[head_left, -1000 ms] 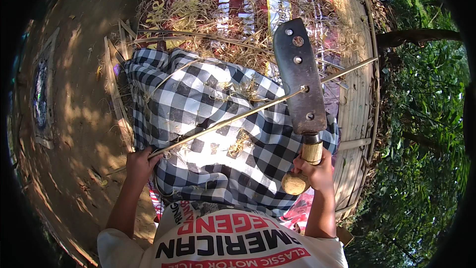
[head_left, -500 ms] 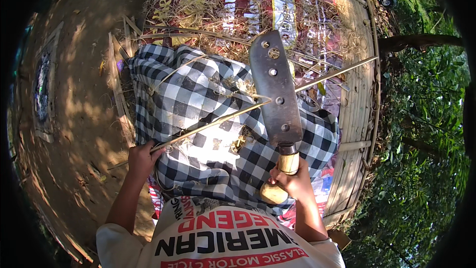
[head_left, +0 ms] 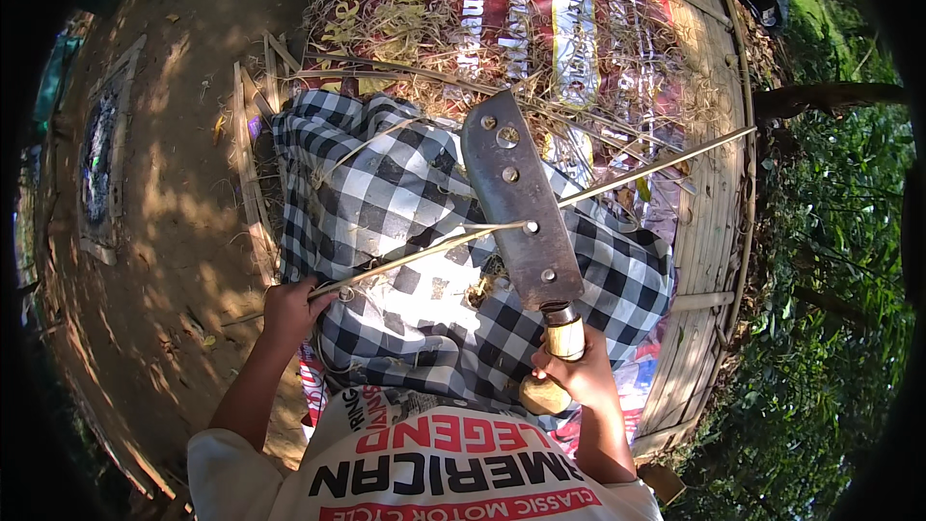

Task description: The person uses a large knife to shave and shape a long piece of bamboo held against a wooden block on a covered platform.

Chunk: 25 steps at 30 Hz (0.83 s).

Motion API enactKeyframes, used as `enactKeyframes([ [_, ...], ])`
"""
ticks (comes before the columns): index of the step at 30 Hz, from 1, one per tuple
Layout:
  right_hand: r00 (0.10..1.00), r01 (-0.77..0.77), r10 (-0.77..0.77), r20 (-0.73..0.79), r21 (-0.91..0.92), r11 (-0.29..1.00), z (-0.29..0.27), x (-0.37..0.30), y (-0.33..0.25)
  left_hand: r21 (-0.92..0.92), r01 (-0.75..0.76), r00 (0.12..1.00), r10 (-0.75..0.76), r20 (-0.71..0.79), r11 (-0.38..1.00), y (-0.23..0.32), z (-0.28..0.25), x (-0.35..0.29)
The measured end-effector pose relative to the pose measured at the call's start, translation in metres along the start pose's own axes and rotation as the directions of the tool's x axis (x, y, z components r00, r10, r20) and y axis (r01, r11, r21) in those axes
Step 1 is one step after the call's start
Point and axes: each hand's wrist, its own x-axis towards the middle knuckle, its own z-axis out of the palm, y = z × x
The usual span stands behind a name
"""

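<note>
My right hand point(head_left: 577, 373) grips the wooden handle of a broad, dark cleaver point(head_left: 518, 205), its blade pointing away from me over my lap. My left hand point(head_left: 290, 308) holds the near end of a long thin bamboo strip point(head_left: 656, 169) that runs up to the right, passing under the blade. The blade's edge meets the strip about midway. A black-and-white checked cloth point(head_left: 386, 203) covers my lap beneath both.
A printed red banner point(head_left: 540, 0) strewn with dry bamboo shavings lies ahead. Loose bamboo slats point(head_left: 249, 174) sit at the left beside bare dirt ground point(head_left: 174, 183). A woven bamboo platform edge point(head_left: 709, 232) runs down the right, with green plants beyond.
The cleaver has slid left along the strip, toward my left hand, and its blade has tilted further left. My left hand has kept its hold on the strip.
</note>
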Motion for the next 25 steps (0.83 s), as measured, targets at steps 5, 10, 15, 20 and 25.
enactKeyframes([
  [5, 0.995, 0.09, -0.08, -0.059, 0.186, 0.978, -0.008, 0.007, 0.003, -0.002, 0.043, 0.998, -0.043, 0.037, 0.999, 0.008, 0.001, 0.002],
  [10, 0.993, -0.021, 0.024, 0.117, -0.029, 0.999, 0.005, 0.001, 0.013, -0.025, 0.04, 0.999, -0.04, 0.004, 0.999, 0.001, 0.003, -0.002],
  [15, 0.995, 0.103, -0.102, -0.017, 0.071, 0.992, -0.008, 0.002, 0.003, -0.017, 0.085, 0.994, -0.083, 0.071, 0.996, 0.011, 0.001, 0.0],
  [20, 0.982, 0.06, -0.03, 0.184, -0.162, 0.985, 0.026, -0.005, 0.026, -0.048, 0.074, 0.996, -0.072, 0.048, 0.996, 0.012, 0.0, 0.003],
  [25, 0.977, -0.08, 0.092, 0.195, -0.068, 0.994, 0.016, -0.013, 0.017, -0.065, 0.066, 0.996, -0.062, 0.06, 0.996, 0.011, 0.001, -0.001],
])
